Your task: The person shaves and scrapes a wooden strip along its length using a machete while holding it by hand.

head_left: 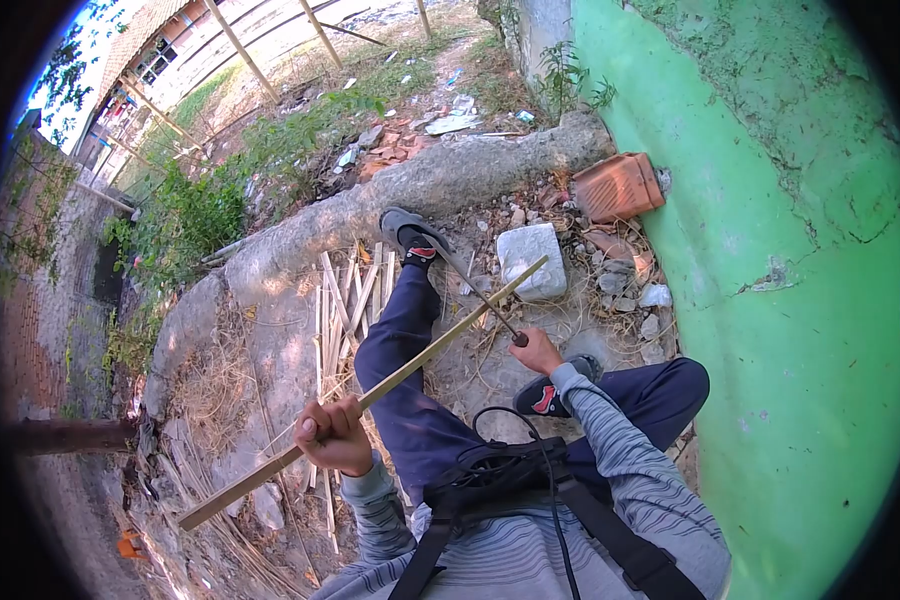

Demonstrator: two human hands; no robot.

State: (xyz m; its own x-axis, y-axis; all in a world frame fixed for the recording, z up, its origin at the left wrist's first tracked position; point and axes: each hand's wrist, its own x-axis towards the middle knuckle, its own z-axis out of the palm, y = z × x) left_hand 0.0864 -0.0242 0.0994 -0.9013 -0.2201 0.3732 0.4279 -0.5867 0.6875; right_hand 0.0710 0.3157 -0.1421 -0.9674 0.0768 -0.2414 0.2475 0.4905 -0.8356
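Observation:
My left hand (335, 435) is closed around a long, flat bamboo strip (430, 350), which slants from the lower left up to the right across my leg. The strip's far end reaches over a pale stone block (532, 250). In my right hand (538, 353) is the dark handle of a long-bladed knife (477, 288). Its narrow blade points up and left toward my shoe and crosses the strip near the far end. Whether the edge touches the strip, I cannot tell. A pile of split strips (328, 310) lies beside my outstretched leg.
A green wall (770, 300) rises close on my right. An orange hollow brick (618, 187) and rubble lie at its foot. A low concrete ledge (450, 175) curves around the front. Dry fibres and long thin strips cover the ground at lower left.

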